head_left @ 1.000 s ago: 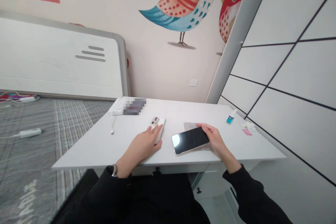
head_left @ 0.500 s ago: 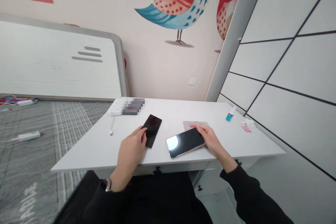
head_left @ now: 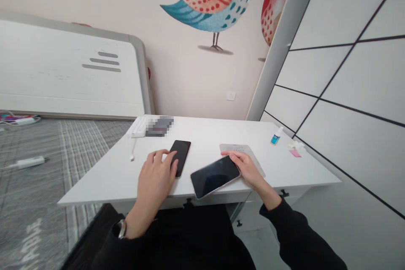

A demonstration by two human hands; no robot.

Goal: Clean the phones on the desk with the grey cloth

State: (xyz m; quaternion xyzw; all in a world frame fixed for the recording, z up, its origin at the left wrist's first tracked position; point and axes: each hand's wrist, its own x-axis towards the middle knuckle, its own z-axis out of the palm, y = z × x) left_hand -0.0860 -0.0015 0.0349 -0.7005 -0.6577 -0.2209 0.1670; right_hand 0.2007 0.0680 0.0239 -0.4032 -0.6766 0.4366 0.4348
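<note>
Two phones lie on a white desk. My left hand rests with fingers spread beside the smaller black phone, which lies screen up; its fingertips touch the phone's near end. My right hand grips the far end of a larger phone with a dark screen and pale edge, held at an angle near the desk's front edge. A clear flat sheet lies under and behind my right hand.
A white power bank with a short cable and a blurred dark item sit at the desk's back left. A small blue-labelled bottle and pink and white scraps are at the back right. A bed stands left, a wardrobe right.
One second ago the small phone lay back side up under my left hand; it now lies screen up. The larger phone has slid towards me and leftwards in my right hand.
</note>
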